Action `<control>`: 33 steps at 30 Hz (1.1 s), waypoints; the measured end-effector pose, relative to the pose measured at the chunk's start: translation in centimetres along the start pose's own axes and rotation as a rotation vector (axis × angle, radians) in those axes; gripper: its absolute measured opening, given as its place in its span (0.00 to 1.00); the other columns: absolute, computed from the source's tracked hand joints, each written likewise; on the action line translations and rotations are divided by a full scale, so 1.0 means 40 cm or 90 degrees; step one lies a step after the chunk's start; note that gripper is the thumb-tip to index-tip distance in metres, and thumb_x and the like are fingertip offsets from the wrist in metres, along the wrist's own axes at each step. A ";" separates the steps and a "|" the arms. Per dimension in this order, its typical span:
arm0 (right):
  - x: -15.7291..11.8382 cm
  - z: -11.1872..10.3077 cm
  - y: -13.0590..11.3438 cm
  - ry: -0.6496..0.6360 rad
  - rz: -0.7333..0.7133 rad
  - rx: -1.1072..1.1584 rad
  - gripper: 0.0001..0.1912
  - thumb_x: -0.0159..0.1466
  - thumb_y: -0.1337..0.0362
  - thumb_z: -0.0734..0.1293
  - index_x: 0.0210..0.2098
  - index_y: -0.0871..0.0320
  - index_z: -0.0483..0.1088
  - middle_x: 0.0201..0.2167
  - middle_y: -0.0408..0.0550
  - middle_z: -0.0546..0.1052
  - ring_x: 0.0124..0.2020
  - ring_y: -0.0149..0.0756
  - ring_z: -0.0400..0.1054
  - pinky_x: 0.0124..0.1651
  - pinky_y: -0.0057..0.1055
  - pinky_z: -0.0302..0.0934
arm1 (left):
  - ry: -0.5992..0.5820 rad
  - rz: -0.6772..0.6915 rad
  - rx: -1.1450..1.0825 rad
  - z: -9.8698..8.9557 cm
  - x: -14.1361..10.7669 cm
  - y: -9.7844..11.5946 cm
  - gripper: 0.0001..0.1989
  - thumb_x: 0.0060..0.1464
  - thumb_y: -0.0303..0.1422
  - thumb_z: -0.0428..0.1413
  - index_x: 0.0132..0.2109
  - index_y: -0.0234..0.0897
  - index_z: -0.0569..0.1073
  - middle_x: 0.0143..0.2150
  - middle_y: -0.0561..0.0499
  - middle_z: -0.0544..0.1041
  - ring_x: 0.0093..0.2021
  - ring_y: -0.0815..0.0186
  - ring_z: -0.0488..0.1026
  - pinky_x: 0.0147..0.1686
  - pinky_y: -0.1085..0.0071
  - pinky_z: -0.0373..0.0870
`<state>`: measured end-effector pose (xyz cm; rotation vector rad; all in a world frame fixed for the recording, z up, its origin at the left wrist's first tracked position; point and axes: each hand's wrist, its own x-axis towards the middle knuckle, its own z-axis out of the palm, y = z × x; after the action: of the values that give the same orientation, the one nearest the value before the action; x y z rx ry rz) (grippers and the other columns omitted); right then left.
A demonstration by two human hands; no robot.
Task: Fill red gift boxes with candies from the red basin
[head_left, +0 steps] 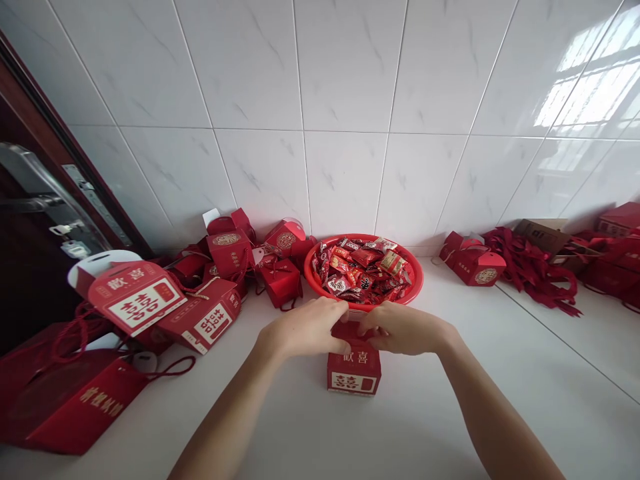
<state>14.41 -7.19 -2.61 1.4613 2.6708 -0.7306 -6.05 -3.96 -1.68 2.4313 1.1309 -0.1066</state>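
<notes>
A small red candy box [353, 373] with white-and-gold lettering stands upright on the white surface in front of me. At the left of its top, my left hand [315, 325] grips the upper flaps, fingers curled and thumb toward the front. From the other side my right hand [403, 327] closes on the flaps too, its fingers bent around the top edge. My hands hide much of the box's upper part. Just behind them sits a red plastic basket [419, 275] heaped with wrapped candies [363, 270].
Several red gift boxes [145, 300] with cord handles crowd the left side, beside a dark door with a metal handle [37, 180]. On the right are another red box [475, 260], a heap of red ribbons [535, 267] and a brown carton [543, 233]. A tiled wall [345, 173] rises behind.
</notes>
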 end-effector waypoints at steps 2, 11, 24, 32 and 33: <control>0.000 0.000 0.000 -0.001 -0.018 -0.016 0.13 0.62 0.75 0.61 0.32 0.57 0.77 0.27 0.43 0.75 0.24 0.30 0.59 0.26 0.29 0.48 | 0.035 -0.030 0.026 0.006 0.002 0.002 0.16 0.50 0.41 0.61 0.43 0.40 0.69 0.44 0.48 0.76 0.43 0.54 0.75 0.33 0.66 0.67; -0.021 -0.010 0.010 -0.001 -0.026 -0.015 0.12 0.64 0.72 0.63 0.40 0.57 0.78 0.34 0.48 0.80 0.31 0.36 0.70 0.30 0.30 0.56 | 0.025 -0.043 0.059 0.020 0.012 0.009 0.22 0.51 0.37 0.63 0.54 0.44 0.74 0.55 0.45 0.75 0.53 0.49 0.74 0.45 0.62 0.69; -0.034 -0.010 0.016 0.018 0.031 0.000 0.03 0.64 0.65 0.66 0.34 0.57 0.71 0.36 0.48 0.78 0.35 0.38 0.71 0.30 0.29 0.57 | -0.043 -0.025 0.020 0.022 0.035 -0.013 0.13 0.51 0.39 0.62 0.44 0.43 0.77 0.49 0.49 0.77 0.51 0.54 0.73 0.40 0.67 0.68; -0.028 0.010 -0.013 0.028 0.080 -0.090 0.04 0.65 0.64 0.65 0.35 0.57 0.70 0.36 0.51 0.77 0.33 0.41 0.70 0.28 0.31 0.53 | -0.036 -0.050 0.031 0.045 0.030 0.007 0.12 0.53 0.42 0.59 0.41 0.41 0.73 0.47 0.47 0.74 0.48 0.54 0.73 0.38 0.64 0.68; -0.029 0.012 -0.021 0.030 0.088 -0.099 0.04 0.65 0.64 0.65 0.35 0.57 0.70 0.37 0.52 0.78 0.33 0.41 0.70 0.28 0.31 0.53 | -0.037 -0.053 0.028 0.048 0.030 0.009 0.12 0.53 0.42 0.59 0.40 0.41 0.72 0.47 0.47 0.74 0.48 0.54 0.73 0.39 0.63 0.68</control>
<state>14.30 -8.71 -2.45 1.6197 2.5598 -0.4731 -4.77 -4.17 -3.56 2.4028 1.2151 -0.2291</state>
